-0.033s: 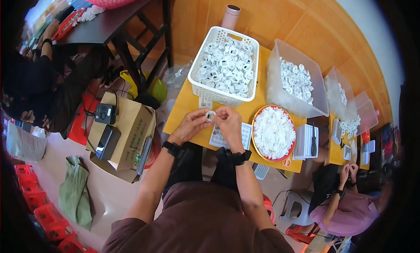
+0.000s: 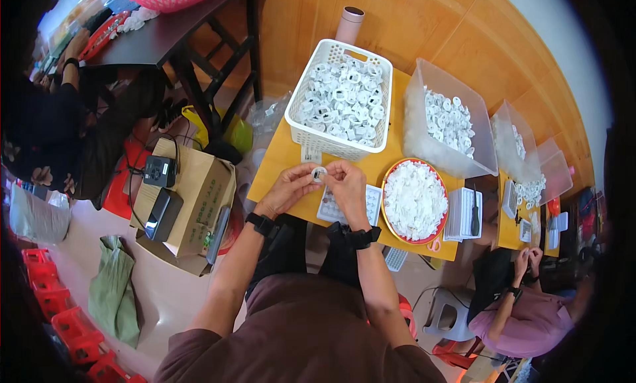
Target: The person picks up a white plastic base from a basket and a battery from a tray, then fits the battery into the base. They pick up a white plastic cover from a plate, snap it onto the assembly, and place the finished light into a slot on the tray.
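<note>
Between my fingers, just in front of the white basket, is a small round white plastic part with a dark opening in its middle. My left hand pinches it from the left. On the other side, the fingertips of my right hand close on its edge. Under my hands lies a pale tray with round hollows, partly hidden by my right hand. The white basket beyond holds a heap of similar round white parts. Right of my hands, a red-rimmed round tray is piled with small white pieces.
A clear plastic bin of white parts stands at the back right, beside a pink tumbler. Stacked pale trays, a black-handled tool and pink scissors lie right. An open cardboard box stands left. Co-workers sit at both sides.
</note>
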Available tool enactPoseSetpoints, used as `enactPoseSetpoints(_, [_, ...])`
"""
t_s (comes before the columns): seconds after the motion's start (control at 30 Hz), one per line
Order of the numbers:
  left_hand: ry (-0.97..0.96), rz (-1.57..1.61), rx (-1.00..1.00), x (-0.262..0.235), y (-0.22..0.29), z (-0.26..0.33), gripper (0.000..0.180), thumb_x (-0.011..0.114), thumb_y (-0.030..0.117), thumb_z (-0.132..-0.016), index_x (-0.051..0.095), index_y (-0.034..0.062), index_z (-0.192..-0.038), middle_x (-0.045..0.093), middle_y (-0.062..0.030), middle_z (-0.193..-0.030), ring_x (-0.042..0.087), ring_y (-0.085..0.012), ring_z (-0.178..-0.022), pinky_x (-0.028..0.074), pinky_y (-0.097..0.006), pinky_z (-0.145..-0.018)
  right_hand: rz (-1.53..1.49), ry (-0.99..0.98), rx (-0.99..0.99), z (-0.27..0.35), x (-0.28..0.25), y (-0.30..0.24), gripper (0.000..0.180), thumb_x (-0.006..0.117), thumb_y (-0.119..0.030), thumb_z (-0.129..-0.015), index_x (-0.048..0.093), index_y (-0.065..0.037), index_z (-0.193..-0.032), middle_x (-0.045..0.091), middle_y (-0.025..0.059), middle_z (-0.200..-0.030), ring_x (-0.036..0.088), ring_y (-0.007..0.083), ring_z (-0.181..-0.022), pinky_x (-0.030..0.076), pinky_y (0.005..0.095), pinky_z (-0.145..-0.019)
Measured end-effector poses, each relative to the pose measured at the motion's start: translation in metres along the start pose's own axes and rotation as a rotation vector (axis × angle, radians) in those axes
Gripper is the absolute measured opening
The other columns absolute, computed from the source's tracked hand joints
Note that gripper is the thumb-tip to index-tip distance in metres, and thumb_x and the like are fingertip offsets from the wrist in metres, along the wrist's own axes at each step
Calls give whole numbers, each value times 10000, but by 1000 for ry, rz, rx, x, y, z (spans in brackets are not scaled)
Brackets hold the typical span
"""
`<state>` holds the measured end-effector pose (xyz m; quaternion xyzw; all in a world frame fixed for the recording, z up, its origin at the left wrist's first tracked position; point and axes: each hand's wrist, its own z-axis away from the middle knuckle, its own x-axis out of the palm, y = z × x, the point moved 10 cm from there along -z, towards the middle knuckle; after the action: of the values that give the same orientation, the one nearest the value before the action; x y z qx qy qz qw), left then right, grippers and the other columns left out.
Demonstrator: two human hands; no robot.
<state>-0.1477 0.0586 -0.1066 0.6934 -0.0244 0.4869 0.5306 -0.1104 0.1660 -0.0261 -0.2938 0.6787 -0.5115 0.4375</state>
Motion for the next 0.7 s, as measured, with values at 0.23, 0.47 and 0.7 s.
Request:
enactPoseSetpoints(0.23, [0, -29, -5, 1, 3, 1, 267, 513, 76, -893, 520, 22, -1154, 546, -48, -1102, 527, -140, -1037, 445, -276, -897, 2, -73, -4, -1, 6, 0, 97, 659, 4, -704, 615, 45, -780, 607, 79, -640, 566, 116, -564, 455, 247, -528])
enactPoseSetpoints(0.47, [-4, -1, 15, 2, 3, 0, 279, 532, 85, -885, 523, 28, -1158, 552, -55, -1101, 536, -145, -1026, 450, -287, -892, -35, -119, 7, -4, 10, 4, 114, 653, -15, -708, 602, 49, -787, 597, 83, -641, 557, 128, -571, 449, 255, -536])
enactPoseSetpoints(0.7, [-9, 46, 24, 3, 4, 1, 268, 537, 92, -883, 535, 28, -1143, 566, -60, -1090, 543, -147, -1015, 460, -298, -885, 59, -163, -38, -8, 14, 10, 171, 665, -92, -714, 594, 49, -778, 593, 110, -649, 561, 161, -590, 446, 282, -546])
